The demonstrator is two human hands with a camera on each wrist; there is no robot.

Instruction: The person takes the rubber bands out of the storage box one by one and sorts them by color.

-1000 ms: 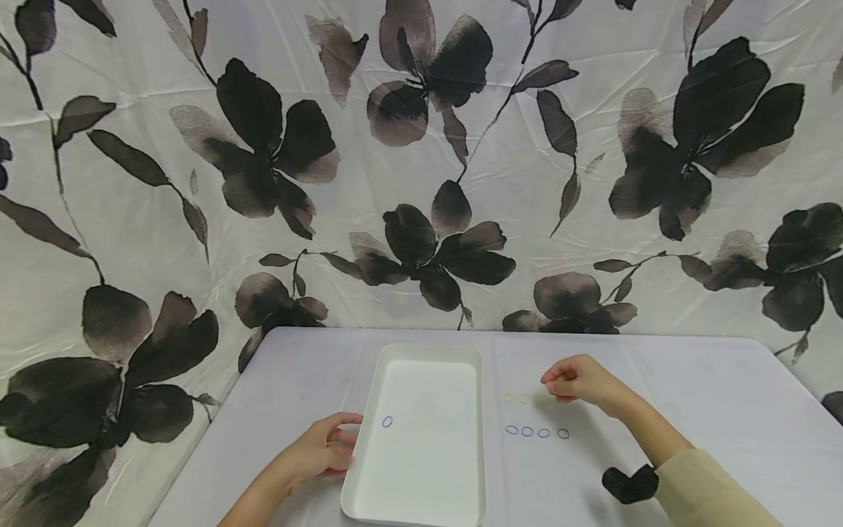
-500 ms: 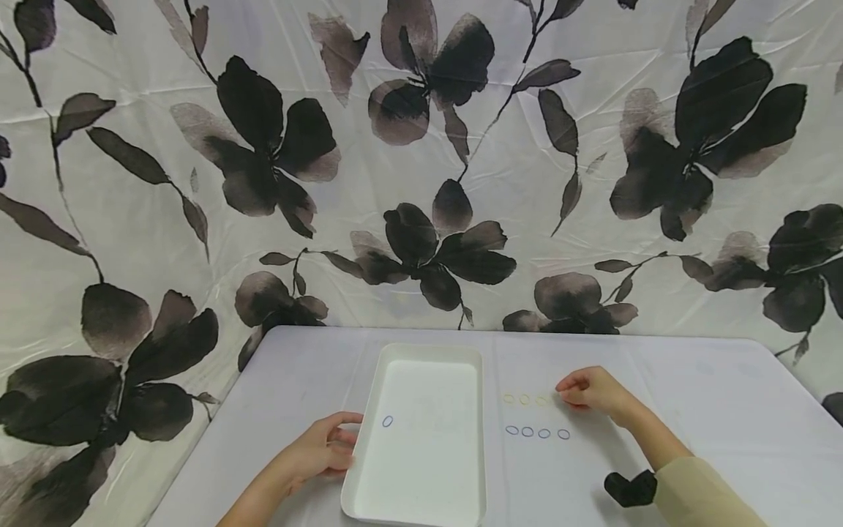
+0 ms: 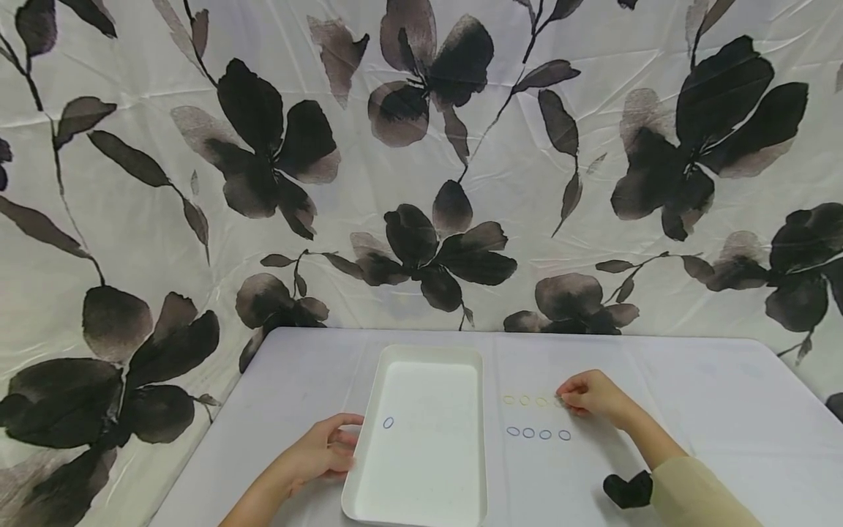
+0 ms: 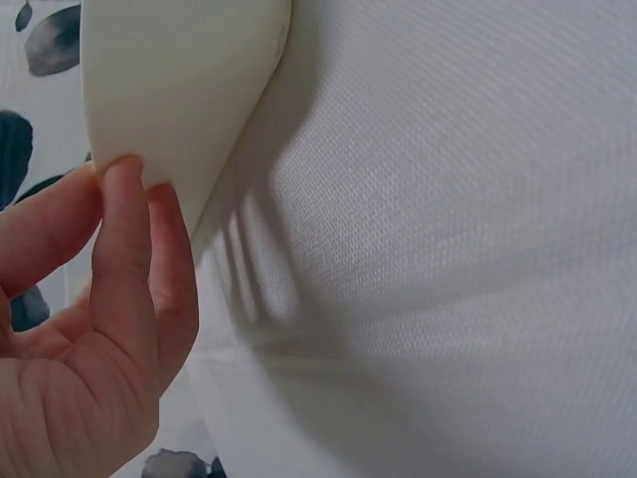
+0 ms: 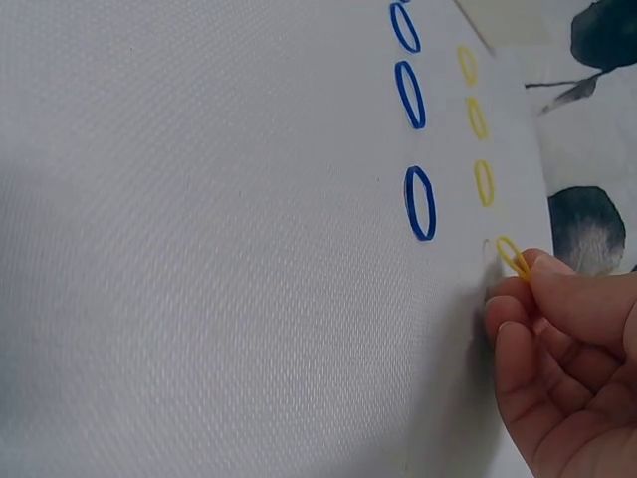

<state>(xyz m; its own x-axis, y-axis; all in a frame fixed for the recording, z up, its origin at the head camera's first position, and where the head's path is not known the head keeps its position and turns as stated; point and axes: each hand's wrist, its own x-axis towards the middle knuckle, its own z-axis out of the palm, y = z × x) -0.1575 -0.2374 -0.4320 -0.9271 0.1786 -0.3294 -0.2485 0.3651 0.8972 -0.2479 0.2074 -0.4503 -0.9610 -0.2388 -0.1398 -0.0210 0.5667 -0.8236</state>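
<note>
My right hand (image 3: 596,395) pinches a small yellow rubber band (image 5: 511,256) between thumb and finger, just above the table at the right end of a yellow row. Three other yellow rubber bands (image 3: 525,400) lie in that row. Nearer to me, a row of several blue rubber bands (image 3: 529,433) lies beside the white tray (image 3: 485,439). Inside the tray, toward its left side, is a single blue rubber band (image 3: 388,422). My left hand (image 3: 323,450) holds the tray's left edge, bent fingers (image 4: 124,249) against its rim and outer wall.
A white cloth covers the table (image 3: 724,410). Behind it hangs a white curtain (image 3: 579,241) with dark flowers. A black piece (image 3: 627,489) sits by my right sleeve (image 3: 698,490).
My right hand has moved slightly right and toward me, to the end of the yellow row. A third yellow rubber band now shows there. My left hand and the tray stay put.
</note>
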